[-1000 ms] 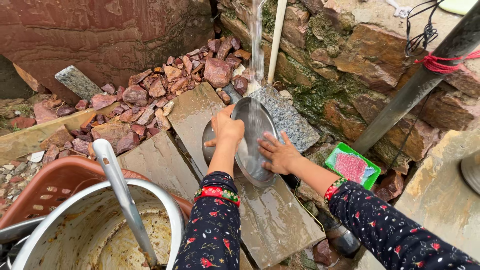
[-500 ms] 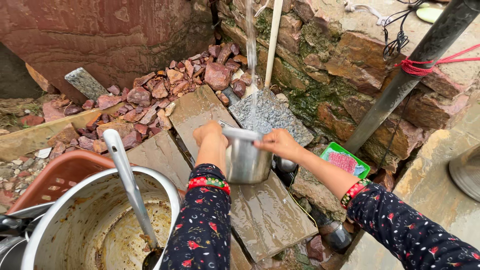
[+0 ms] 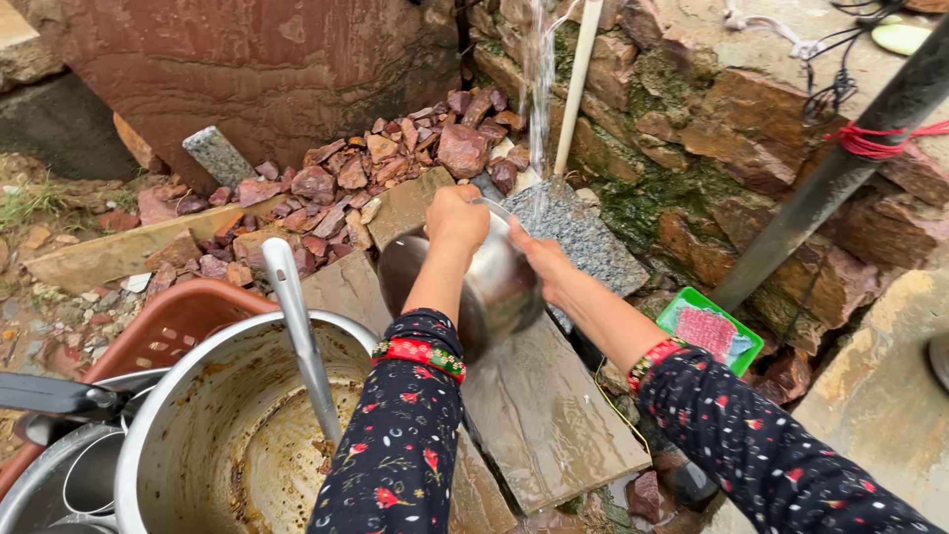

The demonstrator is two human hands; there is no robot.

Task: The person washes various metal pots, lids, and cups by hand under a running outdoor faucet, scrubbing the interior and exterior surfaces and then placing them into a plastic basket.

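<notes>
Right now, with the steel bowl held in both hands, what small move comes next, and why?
Probably tip the bowl mouth-up and nudge it under the stream. Left hand and right hand hold it tilted bottom-out, and the water falls just behind its rim onto the stone slab.

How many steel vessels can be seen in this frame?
3: a steel bowl held by the left hand and right hand under the water, a large pot at lower left, and a smaller vessel beside it. More may be hidden.
</notes>
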